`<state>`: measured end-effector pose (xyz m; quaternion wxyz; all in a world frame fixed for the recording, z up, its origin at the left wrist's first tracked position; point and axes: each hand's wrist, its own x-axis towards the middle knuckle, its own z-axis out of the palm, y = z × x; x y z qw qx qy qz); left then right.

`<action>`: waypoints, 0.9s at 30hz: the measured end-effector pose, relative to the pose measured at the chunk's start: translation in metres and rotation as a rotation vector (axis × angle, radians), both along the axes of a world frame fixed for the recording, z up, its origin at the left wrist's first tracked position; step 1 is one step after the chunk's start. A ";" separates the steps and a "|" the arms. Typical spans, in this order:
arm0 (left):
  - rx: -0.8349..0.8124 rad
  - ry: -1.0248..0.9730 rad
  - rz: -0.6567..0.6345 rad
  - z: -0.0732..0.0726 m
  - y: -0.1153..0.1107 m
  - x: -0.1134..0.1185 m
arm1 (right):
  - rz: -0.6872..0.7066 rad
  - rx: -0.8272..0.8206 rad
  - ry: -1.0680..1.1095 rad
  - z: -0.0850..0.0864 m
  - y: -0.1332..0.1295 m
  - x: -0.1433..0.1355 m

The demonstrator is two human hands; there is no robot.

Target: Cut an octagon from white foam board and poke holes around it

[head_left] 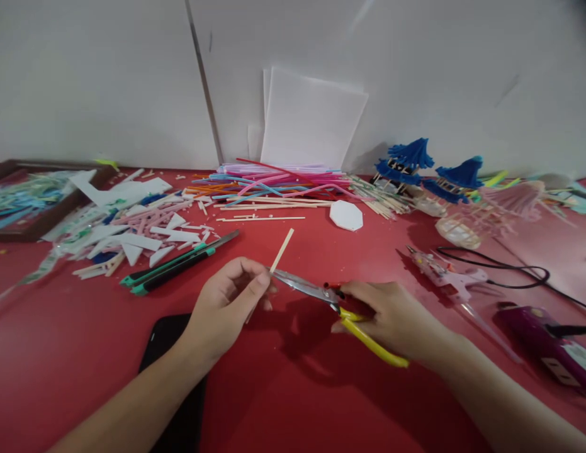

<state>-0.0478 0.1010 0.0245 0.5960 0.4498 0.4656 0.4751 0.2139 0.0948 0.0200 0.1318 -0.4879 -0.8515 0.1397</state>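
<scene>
Between thumb and fingers, my left hand [233, 299] pinches a thin pale wooden stick [282, 247], which slants up and to the right. My right hand [387, 314] is wrapped round the yellow handles of a pair of scissors [306, 287]. The scissor blades point left, and their tips meet the stick right beside my left fingertips. Whether the blades have cut into the stick I cannot tell. Part of the stick's lower end is hidden behind my left hand.
Left lie utility knives [179, 261], white scraps [118, 242] and a black phone [167, 346]. Behind are coloured pipe cleaners [274, 182], loose sticks and a white octagon [346, 216]. Right are small blue-roofed models [406, 163], a glue gun [444, 274] with its cord, and a purple power strip [547, 343].
</scene>
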 end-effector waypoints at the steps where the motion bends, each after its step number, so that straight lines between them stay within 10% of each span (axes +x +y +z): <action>1: 0.037 0.029 -0.006 0.000 -0.001 0.000 | 0.009 0.042 0.006 -0.003 -0.001 0.001; 27: 0.224 0.208 -0.111 0.007 -0.008 0.019 | -0.111 -0.174 -0.086 0.006 -0.015 -0.035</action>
